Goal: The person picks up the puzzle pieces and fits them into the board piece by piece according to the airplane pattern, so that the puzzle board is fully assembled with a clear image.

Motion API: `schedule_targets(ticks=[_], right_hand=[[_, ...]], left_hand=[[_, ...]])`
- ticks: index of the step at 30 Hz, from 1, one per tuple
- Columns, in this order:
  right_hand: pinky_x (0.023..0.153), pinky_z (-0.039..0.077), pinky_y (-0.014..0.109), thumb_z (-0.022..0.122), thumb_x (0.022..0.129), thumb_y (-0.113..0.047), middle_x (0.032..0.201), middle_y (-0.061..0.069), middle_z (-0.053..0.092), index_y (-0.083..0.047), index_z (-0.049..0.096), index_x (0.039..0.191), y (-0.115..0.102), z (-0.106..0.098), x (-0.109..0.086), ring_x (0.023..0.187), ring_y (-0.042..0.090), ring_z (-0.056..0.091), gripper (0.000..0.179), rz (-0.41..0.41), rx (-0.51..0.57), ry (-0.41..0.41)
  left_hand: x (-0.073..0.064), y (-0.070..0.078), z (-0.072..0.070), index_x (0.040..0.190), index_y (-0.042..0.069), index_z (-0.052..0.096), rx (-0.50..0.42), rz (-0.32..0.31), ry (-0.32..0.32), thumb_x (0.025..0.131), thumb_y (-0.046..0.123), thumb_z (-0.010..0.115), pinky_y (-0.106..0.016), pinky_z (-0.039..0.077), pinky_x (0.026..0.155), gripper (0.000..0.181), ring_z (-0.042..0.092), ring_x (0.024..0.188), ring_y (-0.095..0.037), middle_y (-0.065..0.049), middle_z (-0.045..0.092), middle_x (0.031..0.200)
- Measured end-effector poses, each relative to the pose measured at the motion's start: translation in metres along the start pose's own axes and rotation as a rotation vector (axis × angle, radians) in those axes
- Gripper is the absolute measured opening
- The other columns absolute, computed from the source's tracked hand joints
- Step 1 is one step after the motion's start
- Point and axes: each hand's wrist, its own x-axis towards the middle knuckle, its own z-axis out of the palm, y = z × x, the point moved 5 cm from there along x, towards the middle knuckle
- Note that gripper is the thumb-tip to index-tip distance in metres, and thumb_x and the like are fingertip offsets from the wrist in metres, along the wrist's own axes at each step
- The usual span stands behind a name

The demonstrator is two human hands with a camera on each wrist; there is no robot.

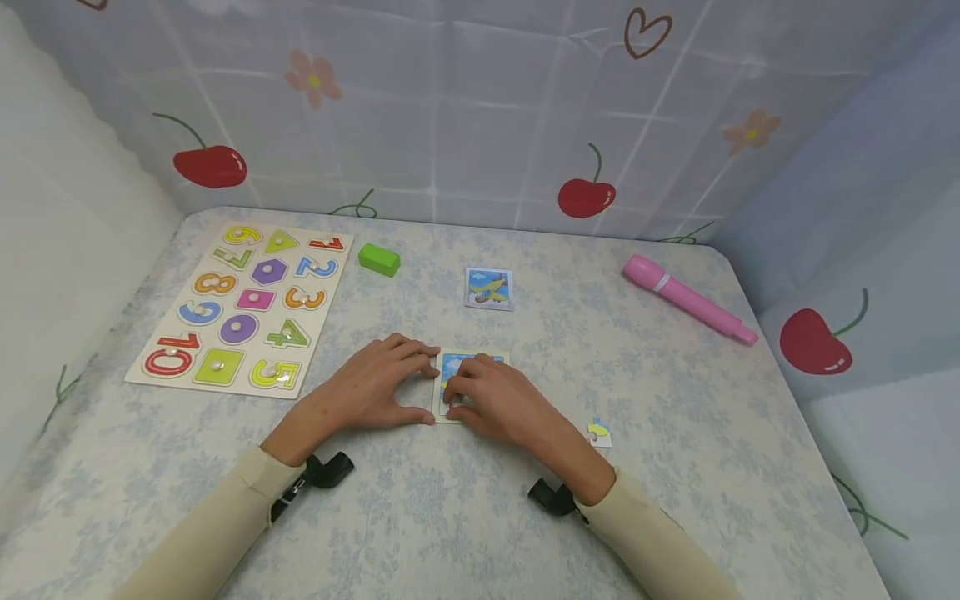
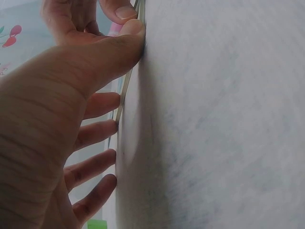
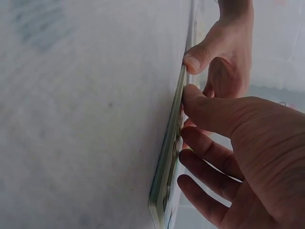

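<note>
A small jigsaw board (image 1: 446,360) with a blue-sky picture lies flat in front of me, partly hidden by my right hand. My left hand (image 1: 372,385) steadies its left side, thumb at the near corner and extended fingers toward the far one. Over the picture is my right hand (image 1: 498,398), its thumb and lightly bent fingertips pressing the face of the board (image 3: 163,183); no piece shows between them. To the right, by my right forearm, lies a loose jigsaw piece (image 1: 600,433) in white, yellow and blue.
Beyond the board lies an airplane picture card (image 1: 489,288). A green block (image 1: 379,259) sits near a number-and-shape puzzle board (image 1: 261,337) at left. A pink marker-like stick (image 1: 690,300) lies at far right. Behind the table (image 1: 420,517) hangs a cherry-print curtain (image 1: 487,108).
</note>
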Motion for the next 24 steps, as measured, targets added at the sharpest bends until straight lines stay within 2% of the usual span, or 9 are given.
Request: schedule_targets(ticks=[5,9,14,24], right_hand=[[0.085,0.055,0.033,0.084,0.097,-0.024,0.105,-0.004,0.071,-0.022,0.082,0.107,0.0,-0.002,0.0,0.102,0.017,0.065,0.01,-0.001,-0.018,-0.024],[0.088,0.056,0.035,0.086,0.095,-0.03,0.108,-0.005,0.072,-0.022,0.083,0.109,0.003,-0.01,-0.002,0.105,0.018,0.067,0.017,0.048,-0.003,-0.039],[0.085,0.057,0.035,0.087,0.094,-0.031,0.11,-0.003,0.073,-0.018,0.082,0.114,0.011,-0.021,-0.006,0.103,0.017,0.068,0.024,0.1,0.047,-0.016],[0.087,0.059,0.038,0.086,0.095,-0.025,0.113,-0.002,0.075,-0.016,0.082,0.118,0.028,-0.041,-0.027,0.105,0.016,0.068,0.026,0.187,0.078,0.021]], left_hand=[[0.0,0.0,0.0,0.128,0.02,0.076,-0.007,-0.004,-0.001,0.083,0.061,0.088,-0.049,0.05,0.101,0.062,0.055,0.134,-0.026,-0.001,0.061,0.154],[0.0,0.001,0.0,0.128,0.02,0.076,-0.021,-0.006,-0.003,0.083,0.06,0.088,-0.05,0.05,0.102,0.061,0.055,0.134,-0.026,-0.002,0.061,0.154],[0.0,0.001,0.0,0.129,0.02,0.076,-0.025,-0.01,-0.011,0.084,0.06,0.088,-0.049,0.05,0.102,0.061,0.055,0.135,-0.025,-0.001,0.06,0.154],[0.0,0.001,0.0,0.131,0.019,0.076,-0.01,-0.021,-0.028,0.085,0.06,0.087,-0.051,0.049,0.106,0.062,0.054,0.137,-0.027,-0.002,0.059,0.156]])
